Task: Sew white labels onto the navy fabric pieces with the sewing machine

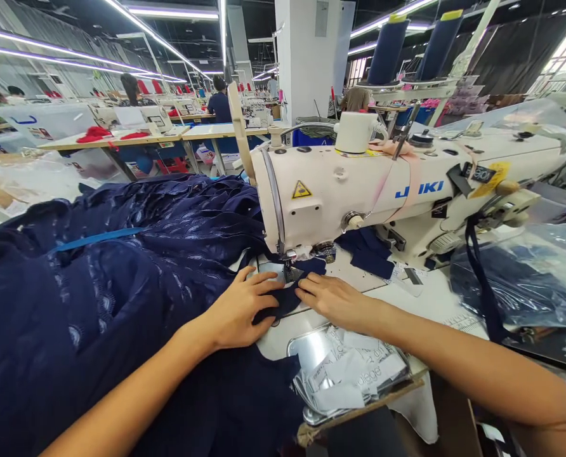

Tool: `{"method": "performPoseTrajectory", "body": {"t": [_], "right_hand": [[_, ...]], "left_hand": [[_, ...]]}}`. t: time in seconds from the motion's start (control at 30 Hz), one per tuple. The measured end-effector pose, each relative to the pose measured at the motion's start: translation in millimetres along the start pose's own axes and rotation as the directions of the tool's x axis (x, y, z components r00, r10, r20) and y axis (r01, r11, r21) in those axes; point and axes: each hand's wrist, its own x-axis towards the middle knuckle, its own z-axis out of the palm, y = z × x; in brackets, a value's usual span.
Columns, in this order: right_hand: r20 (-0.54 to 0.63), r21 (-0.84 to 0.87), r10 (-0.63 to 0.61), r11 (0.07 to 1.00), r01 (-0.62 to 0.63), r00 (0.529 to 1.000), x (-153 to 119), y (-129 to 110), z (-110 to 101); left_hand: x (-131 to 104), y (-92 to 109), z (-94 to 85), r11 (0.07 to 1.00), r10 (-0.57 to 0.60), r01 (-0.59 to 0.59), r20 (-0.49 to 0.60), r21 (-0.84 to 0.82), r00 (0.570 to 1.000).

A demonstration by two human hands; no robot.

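A cream sewing machine (292, 184) stands before me, its presser foot (289, 270) lowered near a navy fabric piece (290, 298). My left hand (242, 308) lies left of the foot, fingers spread over the navy cloth and the metal plate. On the other side, my right hand (335, 301) has its fingers drawn together on the edge of the fabric piece; its thumb is hidden. To the left a large heap of navy garments (121, 279) with pale stitched or printed marks spreads up to the machine and under my left arm.
A metal tray (306, 346) of white printed labels (359, 374) sits at the table's front edge. Navy scraps (366, 251) lie behind my right hand. At right is a clear plastic bag (525, 273) of dark cloth. Thread cones (388, 51) stand above; co-workers sit farther back.
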Motion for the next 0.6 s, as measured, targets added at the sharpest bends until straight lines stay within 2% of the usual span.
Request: {"method": "performPoseTrajectory", "body": {"t": [0.1, 0.17, 0.27, 0.37, 0.6], "right_hand": [[-0.006, -0.035, -0.145, 0.989, 0.145, 0.989, 1.2, 18.0, 1.0], [-0.033, -0.039, -0.183, 0.983, 0.182, 0.983, 2.6, 27.4, 4.1], [-0.095, -0.031, -0.168, 0.986, 0.166, 0.981, 4.8, 34.8, 11.2], [-0.128, 0.004, -0.126, 0.992, 0.128, 0.984, 6.5, 37.5, 18.5], [-0.094, 0.025, -0.090, 0.995, 0.093, 0.991, 10.8, 46.3, 25.4]], "left_hand": [[-5.0, -4.1, 2.5, 0.987, -0.007, 0.012, 0.032, -0.158, 0.999], [-3.1, -2.8, 10.2, 0.984, -0.024, 0.026, 0.009, -0.178, 1.000], [3.3, 2.7, 22.4, 0.991, -0.062, 0.053, -0.077, -0.119, 0.995], [9.5, 7.6, 29.6, 0.997, -0.071, 0.068, -0.114, -0.026, 0.991], [17.4, 9.6, 34.9, 0.994, -0.061, 0.077, -0.192, 0.081, 0.980]]}}
